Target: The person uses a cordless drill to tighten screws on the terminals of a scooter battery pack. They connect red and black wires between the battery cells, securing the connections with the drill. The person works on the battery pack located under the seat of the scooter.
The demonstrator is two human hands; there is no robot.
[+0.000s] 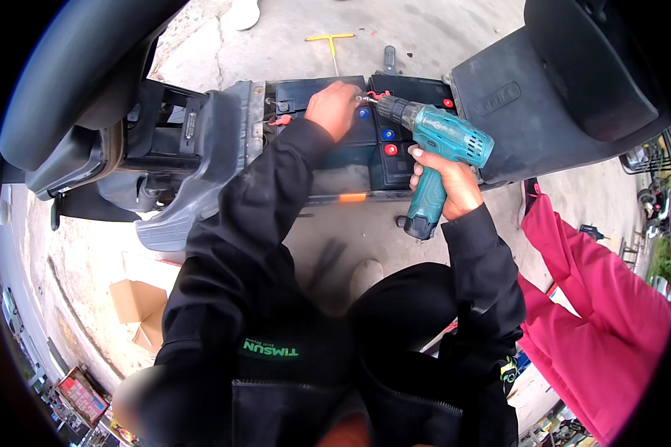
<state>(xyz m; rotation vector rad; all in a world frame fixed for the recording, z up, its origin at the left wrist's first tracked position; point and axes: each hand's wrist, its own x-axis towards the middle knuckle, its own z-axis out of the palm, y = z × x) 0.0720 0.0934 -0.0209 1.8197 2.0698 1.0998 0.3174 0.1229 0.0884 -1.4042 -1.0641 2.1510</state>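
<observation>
Evidently, the cordless drill is held above the right half of the battery bay, its barrel set slantwise from the seat end toward the far edge, with the driver tip pointed left at the fingers of the left hand; tip and fingers are barely parted, if at all, and whether they touch cannot be told. The drill's grip is wrapped by the right hand, its base seen past the bay's near edge. The left hand, nearer to the tip, is held over the left battery with fingers bunched; what is pinched by them, if anything, is hidden. The right battery is seated alongside, fitted with red and blue terminal caps. The right end of the bay is bounded by a black seat; beyond the far edge, a yellow T-handle wrench is laid on concrete ground, and pink trousers are seen at right, worn by another person
</observation>
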